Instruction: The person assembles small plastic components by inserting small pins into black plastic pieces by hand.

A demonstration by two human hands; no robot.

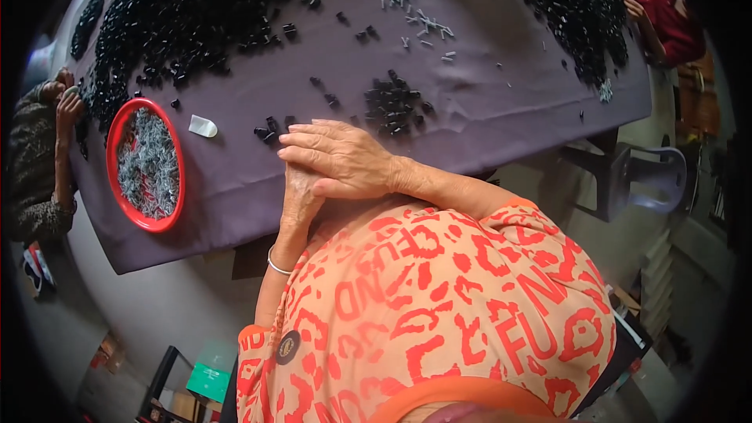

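Observation:
My right hand [352, 158] lies across the back of my left hand [300, 190] at the near edge of the table, its fingers stretched out. Under it, the fingers of my left hand are mostly hidden, and a bangle [277, 262] circles that wrist. I see nothing held in my right hand. Just beyond my fingertips are a few small black plastic pieces [267, 133]. A small heap of the same black pieces [392, 103] lies beyond my right wrist. To the left stands a red oval basin [162, 225] with many thin grey pins [147, 160] in it.
A purple cloth [235, 180] covers the table. Large black heaps [172, 16] [576, 8] spread over its far side, with scattered grey pins [427, 23] between. A white rounded piece [203, 126] lies by the basin. Other people's hands [69, 102] show at both sides. A plastic chair [646, 176] stands right.

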